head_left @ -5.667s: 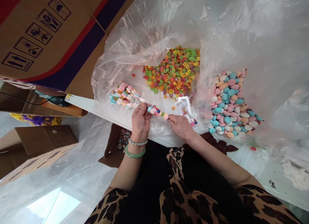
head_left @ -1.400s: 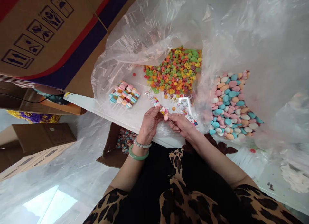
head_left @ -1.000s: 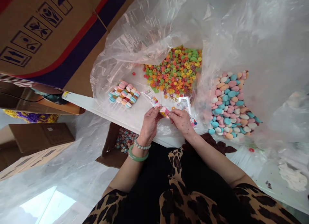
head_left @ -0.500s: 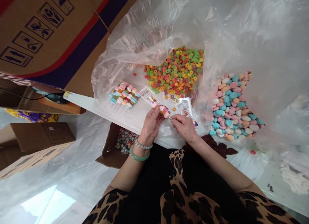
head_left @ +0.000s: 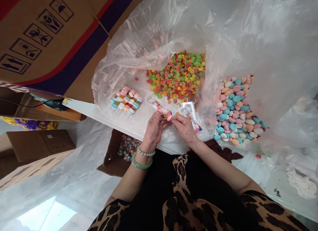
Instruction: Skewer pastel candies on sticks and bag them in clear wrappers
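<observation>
Fingers of our left hand [head_left: 153, 127] are clamped on a printed candy wrapper [head_left: 165, 113], with pink and white pieces showing inside it. We find the fingers of our right hand [head_left: 185, 127] pressed together at the wrapper's right end; what lies between their tips is too small to tell. The wrapper's flat printed part extends beyond the left fingers, away from our body. We note a beaded bracelet [head_left: 146, 153] and a green bangle [head_left: 141, 163] on the left wrist. Farther out from the fingers, we record a heap of multicoloured candy rings [head_left: 180, 75] on clear plastic sheeting [head_left: 139, 42]. Left of the left fingers lies a group of sticked candies [head_left: 127, 100], pink, blue, white and brown, side by side. Just beyond the right fingers lies a printed packet [head_left: 190, 112], with gold-coloured ties [head_left: 177, 104] near its upper left. Well to the right of the fingers, we observe many pastel oval candies [head_left: 235, 108] under plastic. Nearer our body and left of the fingers, an open cardboard box [head_left: 110, 163], below the edge of the white surface [head_left: 85, 109], contains small colourful pieces [head_left: 129, 145]. Right of the right wrist, we log a dark brown cloth [head_left: 222, 150].
</observation>
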The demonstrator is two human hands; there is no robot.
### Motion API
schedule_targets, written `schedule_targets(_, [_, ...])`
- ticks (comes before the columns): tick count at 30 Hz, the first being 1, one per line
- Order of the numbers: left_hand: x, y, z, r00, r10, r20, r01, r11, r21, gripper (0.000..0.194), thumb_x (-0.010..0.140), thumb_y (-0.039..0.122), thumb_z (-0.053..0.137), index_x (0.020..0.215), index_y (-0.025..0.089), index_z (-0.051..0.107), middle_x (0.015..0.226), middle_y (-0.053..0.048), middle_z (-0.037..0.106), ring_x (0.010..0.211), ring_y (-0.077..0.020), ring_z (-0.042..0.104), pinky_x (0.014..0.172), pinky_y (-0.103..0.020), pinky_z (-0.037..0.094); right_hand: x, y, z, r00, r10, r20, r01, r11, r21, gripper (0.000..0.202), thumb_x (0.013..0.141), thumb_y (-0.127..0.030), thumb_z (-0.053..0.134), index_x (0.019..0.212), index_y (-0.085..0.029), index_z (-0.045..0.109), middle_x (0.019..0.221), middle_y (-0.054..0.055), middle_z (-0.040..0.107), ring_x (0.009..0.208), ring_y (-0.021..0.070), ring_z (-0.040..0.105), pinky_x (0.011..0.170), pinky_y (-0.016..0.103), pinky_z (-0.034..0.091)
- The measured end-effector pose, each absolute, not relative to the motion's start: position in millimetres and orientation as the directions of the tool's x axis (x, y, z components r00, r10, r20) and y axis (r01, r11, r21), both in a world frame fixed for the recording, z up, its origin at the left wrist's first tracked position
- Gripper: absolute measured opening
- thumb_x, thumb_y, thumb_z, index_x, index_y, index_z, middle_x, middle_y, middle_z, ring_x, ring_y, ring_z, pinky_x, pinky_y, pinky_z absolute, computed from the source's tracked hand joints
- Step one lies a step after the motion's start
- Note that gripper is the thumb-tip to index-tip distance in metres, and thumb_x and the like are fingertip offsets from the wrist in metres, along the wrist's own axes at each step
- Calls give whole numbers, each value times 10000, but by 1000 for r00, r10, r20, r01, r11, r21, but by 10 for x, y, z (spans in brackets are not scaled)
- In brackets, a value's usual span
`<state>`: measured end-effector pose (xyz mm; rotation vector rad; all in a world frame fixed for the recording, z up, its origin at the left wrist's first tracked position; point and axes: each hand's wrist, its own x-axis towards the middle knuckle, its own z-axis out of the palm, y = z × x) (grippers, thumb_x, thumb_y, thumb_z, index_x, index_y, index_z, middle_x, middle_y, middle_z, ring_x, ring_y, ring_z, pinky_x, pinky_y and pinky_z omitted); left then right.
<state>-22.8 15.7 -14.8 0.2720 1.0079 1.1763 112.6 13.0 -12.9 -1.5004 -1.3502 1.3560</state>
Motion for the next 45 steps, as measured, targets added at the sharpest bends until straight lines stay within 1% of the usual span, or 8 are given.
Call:
schedule_targets(7, [-275, 252, -138, -127, 844, -522, -670, 315, 672, 196, 779, 334, 741, 838, 159, 675, 790, -12, 681, 720, -127, 640, 674, -253, 526, 1149, 63, -77, -184, 953, -243, 408, -151, -901, 242, 861, -439, 546, 892, -245, 688, 718, -22, 623, 690, 149, 546, 673, 261, 382])
schedule_targets(13, [-249, 187, -116, -118, 842, -526, -663, 327, 673, 240, 762, 365, 762, 850, 156, 684, 784, -17, 686, 685, -116, 635, 662, -243, 523, 1169, 114, -54, -117, 961, -249, 599, -132, -790, 276, 881, -451, 503, 755, -249, 642, 675, -15, 585, 657, 153, 509, 634, 271, 315])
schedule_targets(19, [-120, 105, -129, -154, 865, -477, -645, 278, 712, 266, 734, 358, 795, 876, 166, 677, 828, -1, 679, 738, -104, 627, 714, -233, 523, 1193, 196, -137, -69, 920, -386, 520, -297, -801, 317, 854, -424, 504, 617, -217, 549, 609, -27, 520, 641, 144, 488, 587, 258, 299])
schedule_targets(23, [-16, 56, -138, -124, 882, -454, -639, 279, 717, 301, 746, 406, 779, 877, 156, 675, 862, -17, 680, 785, -110, 629, 752, -238, 521, 1137, 212, -78, -2, 937, -349, 634, -268, -725, 365, 863, -405, 502, 559, -207, 469, 591, -23, 491, 615, 135, 452, 579, 264, 273])
schedule_targets(27, [-39, 86, -142, -65, 883, -464, -659, 311, 684, 312, 727, 362, 801, 938, 171, 672, 891, -17, 684, 802, -111, 631, 778, -248, 516, 1123, 159, -32, -89, 958, -272, 606, -164, -778, 356, 915, -441, 455, 654, -214, 542, 649, -11, 537, 656, 143, 492, 616, 261, 309])
schedule_targets(32, [-187, 191, -140, -99, 894, -437, -655, 272, 705, 347, 669, 281, 846, 924, 174, 636, 826, 3, 666, 760, -117, 634, 828, -320, 529, 1216, 74, -37, -197, 943, -270, 511, -136, -849, 194, 882, -312, 481, 786, -228, 627, 627, -31, 547, 619, 136, 510, 643, 256, 351])
schedule_targets(40, [-167, 134, -69, -174, 917, -360, -489, 237, 840, 369, 636, 272, 838, 895, 171, 595, 699, 54, 590, 500, -41, 469, 481, -186, 374, 1102, 21, -12, -194, 959, -207, 549, -69, -833, 174, 887, -275, 489, 761, -223, 597, 609, -32, 570, 605, 139, 531, 639, 257, 355])
schedule_targets(45, [-86, 3, 26, -51, 867, -496, -607, 367, 705, 346, 651, 261, 810, 840, 178, 533, 525, 100, 453, 404, -21, 320, 419, -174, 233, 1025, -44, -35, -185, 983, -18, 689, 117, -716, 242, 941, -235, 409, 761, -212, 570, 691, 15, 639, 657, 158, 573, 632, 266, 344])
